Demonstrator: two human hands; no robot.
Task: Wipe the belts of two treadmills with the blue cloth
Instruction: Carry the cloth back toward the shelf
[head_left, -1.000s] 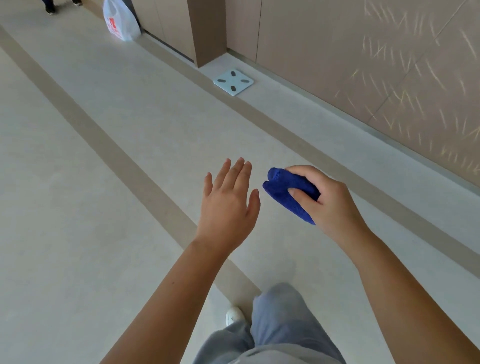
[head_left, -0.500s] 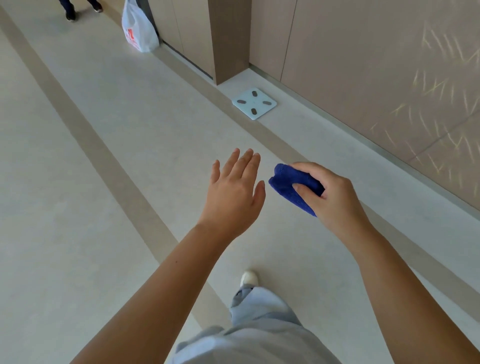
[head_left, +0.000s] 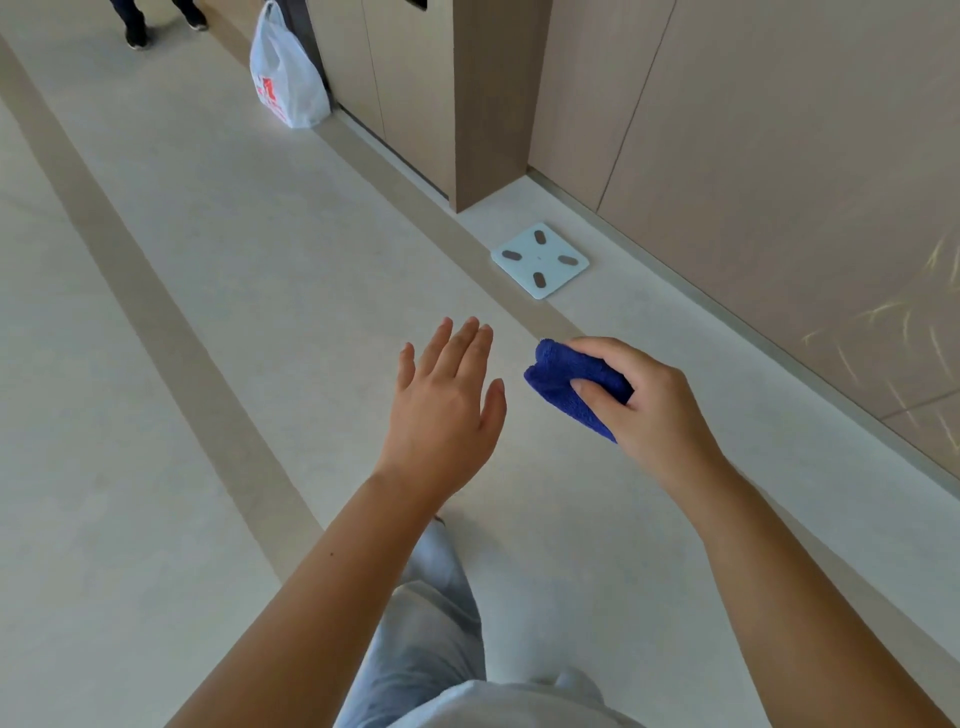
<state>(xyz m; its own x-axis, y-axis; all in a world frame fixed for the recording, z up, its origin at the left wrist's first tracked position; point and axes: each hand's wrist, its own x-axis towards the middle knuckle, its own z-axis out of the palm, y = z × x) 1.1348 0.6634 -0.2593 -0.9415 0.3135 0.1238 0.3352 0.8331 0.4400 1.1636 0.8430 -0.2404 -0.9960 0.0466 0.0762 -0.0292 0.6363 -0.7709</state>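
Observation:
My right hand (head_left: 647, 402) grips a folded blue cloth (head_left: 563, 387), held in the air in front of me above the pale floor. Just to its left, my left hand (head_left: 444, 410) is held out with straight fingers and holds nothing. A small gap separates the two hands. No treadmill appears in the head view.
A white bathroom scale (head_left: 540, 260) lies on the floor ahead by the beige wall panels (head_left: 779, 130). A white plastic bag (head_left: 285, 78) leans at the wall farther on. Another person's feet (head_left: 137, 31) stand at the top left. A wooden pillar (head_left: 488, 93) juts out.
I have walked forward: the scale, bag and pillar have come nearer and lower in view. Both hands keep their pose, the cloth still in my right hand.

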